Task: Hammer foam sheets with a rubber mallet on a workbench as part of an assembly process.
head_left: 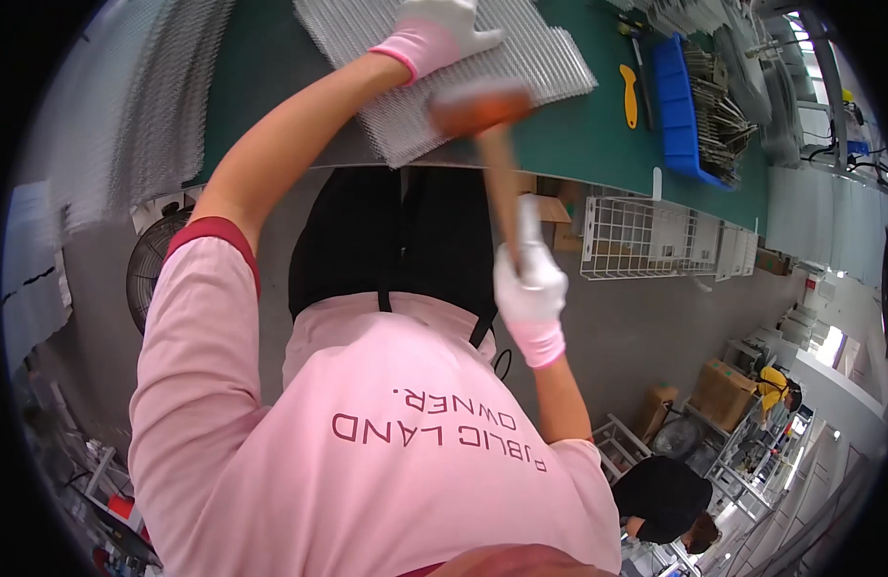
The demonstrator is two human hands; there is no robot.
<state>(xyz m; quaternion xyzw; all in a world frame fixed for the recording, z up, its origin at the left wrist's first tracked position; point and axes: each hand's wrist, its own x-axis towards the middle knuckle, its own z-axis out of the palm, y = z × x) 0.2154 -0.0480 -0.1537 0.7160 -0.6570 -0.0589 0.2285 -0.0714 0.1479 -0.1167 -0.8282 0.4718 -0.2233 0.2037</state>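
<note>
My right hand, in a white glove with a pink cuff, is wrapped round the wooden handle of a mallet. The mallet's reddish-brown head is smeared by motion and overlaps the near right part of a silvery, ridged mesh-like sheet; whether it touches cannot be told. On the same sheet rests my left hand, gloved alike, its thumb stretched out to the right. The top edge of the picture cuts off its other fingers. The sheet lies on a green tabletop, with one corner at the table's near edge.
Stacked ridged sheets stand at the left. On the right lie a yellow-orange scraper-like tool and a blue bin of thin metal pieces. A white wire basket hangs below the table edge. Two other people are at the lower right.
</note>
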